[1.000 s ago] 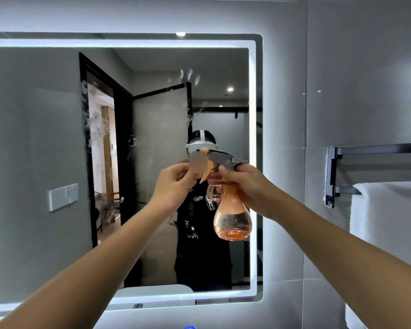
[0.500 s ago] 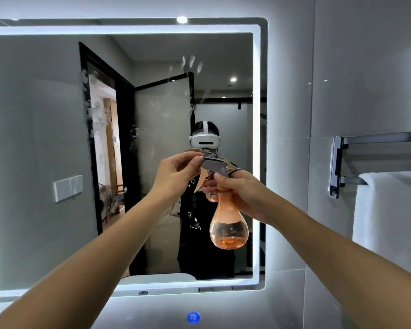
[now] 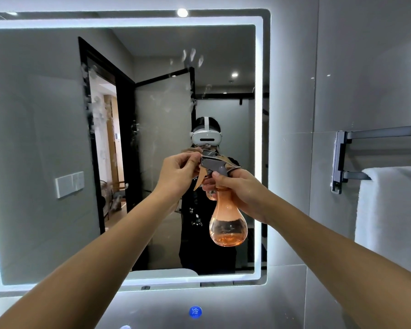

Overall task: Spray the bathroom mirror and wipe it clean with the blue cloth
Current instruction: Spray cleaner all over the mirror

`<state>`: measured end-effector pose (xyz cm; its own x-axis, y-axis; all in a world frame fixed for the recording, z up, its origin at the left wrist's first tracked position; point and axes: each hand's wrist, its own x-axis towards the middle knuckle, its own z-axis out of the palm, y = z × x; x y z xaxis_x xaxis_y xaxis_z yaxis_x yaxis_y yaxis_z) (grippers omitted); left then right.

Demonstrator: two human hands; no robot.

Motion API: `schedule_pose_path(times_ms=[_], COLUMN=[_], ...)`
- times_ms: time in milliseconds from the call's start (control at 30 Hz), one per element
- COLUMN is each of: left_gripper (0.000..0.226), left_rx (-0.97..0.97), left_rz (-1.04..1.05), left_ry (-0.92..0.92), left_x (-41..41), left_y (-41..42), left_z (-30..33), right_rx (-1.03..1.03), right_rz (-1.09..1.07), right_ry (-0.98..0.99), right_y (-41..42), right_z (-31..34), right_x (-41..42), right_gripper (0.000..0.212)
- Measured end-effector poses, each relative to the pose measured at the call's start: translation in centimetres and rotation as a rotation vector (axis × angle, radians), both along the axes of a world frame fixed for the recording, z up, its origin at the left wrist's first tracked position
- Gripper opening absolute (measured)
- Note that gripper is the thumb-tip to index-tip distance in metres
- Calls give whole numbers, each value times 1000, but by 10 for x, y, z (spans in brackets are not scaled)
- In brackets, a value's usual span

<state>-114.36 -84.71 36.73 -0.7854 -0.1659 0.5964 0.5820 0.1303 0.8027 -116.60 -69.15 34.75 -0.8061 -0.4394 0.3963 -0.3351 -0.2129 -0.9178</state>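
The lit bathroom mirror fills the left and middle of the head view, with white smudges and fingerprints on its upper middle. In front of it my right hand grips the neck of an orange see-through spray bottle with a grey trigger head and a little liquid at the bottom. My left hand pinches the nozzle tip of the grey spray head. The blue cloth is not in view.
A dark towel rail with a white towel hangs on the grey tiled wall at the right. A round blue button glows below the mirror. The mirror reflects a person with a headset and an open doorway.
Both hands and the bottle have sunk lower against the mirror as the view tilted upward. My left hand stays at the nozzle and my right hand stays on the neck.
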Motion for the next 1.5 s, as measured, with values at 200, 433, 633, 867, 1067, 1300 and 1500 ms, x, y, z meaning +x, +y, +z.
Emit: schedule_pose_path(times_ms=[200, 433, 633, 867, 1067, 1300, 1500], left_gripper=[29, 24, 18, 22, 23, 32, 48], left_rx=[8, 40, 21, -1, 26, 21, -302], left_rz=[-14, -60, -30, -24, -49, -43, -171], left_ry=[-13, 29, 11, -15, -14, -145, -213], left_x=[0, 3, 3, 2, 4, 4, 11], left_y=[0, -1, 1, 4, 4, 3, 19], left_z=[-1, -2, 1, 1, 0, -25, -36], right_rx=[8, 2, 3, 11, 18, -76, -62], right_rz=[-25, -33, -35, -55, -77, -190, -459], right_ry=[-4, -14, -15, -7, -3, 6, 87], right_y=[-1, 3, 1, 3, 4, 5, -5], right_z=[0, 1, 0, -1, 0, 11, 33], right_x=[1, 0, -1, 0, 0, 4, 2], right_gripper=[25, 26, 28, 28, 24, 14, 14])
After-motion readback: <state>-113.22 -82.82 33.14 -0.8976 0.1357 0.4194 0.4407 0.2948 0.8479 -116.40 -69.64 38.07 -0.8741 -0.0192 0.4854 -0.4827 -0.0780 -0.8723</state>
